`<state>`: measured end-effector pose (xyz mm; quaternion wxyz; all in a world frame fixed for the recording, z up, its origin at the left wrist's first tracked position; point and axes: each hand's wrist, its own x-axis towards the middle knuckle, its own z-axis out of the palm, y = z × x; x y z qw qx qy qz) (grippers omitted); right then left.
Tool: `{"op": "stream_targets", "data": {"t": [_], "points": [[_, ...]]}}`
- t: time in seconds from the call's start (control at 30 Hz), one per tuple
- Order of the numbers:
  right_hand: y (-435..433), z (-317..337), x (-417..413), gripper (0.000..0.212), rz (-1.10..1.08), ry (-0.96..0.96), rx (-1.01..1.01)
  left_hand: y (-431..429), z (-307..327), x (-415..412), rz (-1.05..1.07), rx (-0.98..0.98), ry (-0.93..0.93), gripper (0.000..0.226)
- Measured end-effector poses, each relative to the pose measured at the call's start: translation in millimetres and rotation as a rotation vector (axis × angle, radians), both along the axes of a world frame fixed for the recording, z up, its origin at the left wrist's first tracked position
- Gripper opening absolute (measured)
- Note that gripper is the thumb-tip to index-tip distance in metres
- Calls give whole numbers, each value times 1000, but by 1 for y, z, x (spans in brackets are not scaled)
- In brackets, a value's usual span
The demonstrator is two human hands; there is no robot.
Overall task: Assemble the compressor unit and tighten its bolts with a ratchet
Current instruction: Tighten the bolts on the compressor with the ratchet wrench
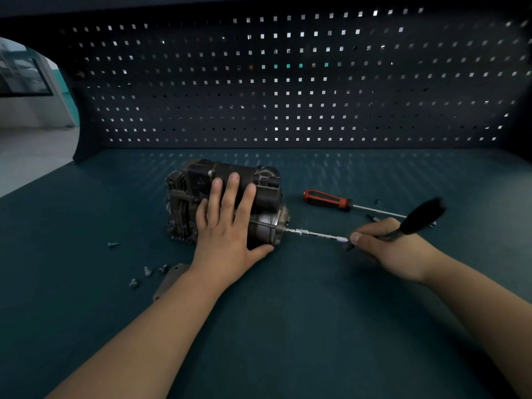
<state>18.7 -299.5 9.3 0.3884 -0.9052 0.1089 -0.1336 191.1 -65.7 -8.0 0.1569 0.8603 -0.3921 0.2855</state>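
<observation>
Compressor unit (195,180) — lying on the workbench (288,326), left hand (227,226) pressing flat-fingered on top. Right hand (394,249) curling round ratchet (423,216), extension bar (316,234) meeting the end face — bar tip likely slipping off if tilting.

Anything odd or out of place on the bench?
Nothing damaged or spilled. Several loose bolts lie scattered on the mat left of the compressor, and a flat plate sits partly under the left forearm, where it could get knocked.

Left hand (227,226) presses flat on compressor unit (184,203). Right hand (397,254) grips ratchet (421,216), extension bar (316,234) meeting unit's right end. Loose bolts (147,270) lie near left.
</observation>
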Motion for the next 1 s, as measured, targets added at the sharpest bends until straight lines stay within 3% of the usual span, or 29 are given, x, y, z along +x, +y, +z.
{"op": "stream_targets", "data": {"t": [0.1,0.23,0.47,1.0], "points": [[3,4,-1,28,10,46,185,0,-2,1,-13,-14,-8,120],[7,7,-3,25,7,63,257,-1,-3,1,-10,-12,-13,120],[8,8,-4,24,13,85,120,-3,-4,-7,22,-67,5,108],[8,8,-3,23,10,103,70,-16,0,-20,37,-59,85,104]]}}
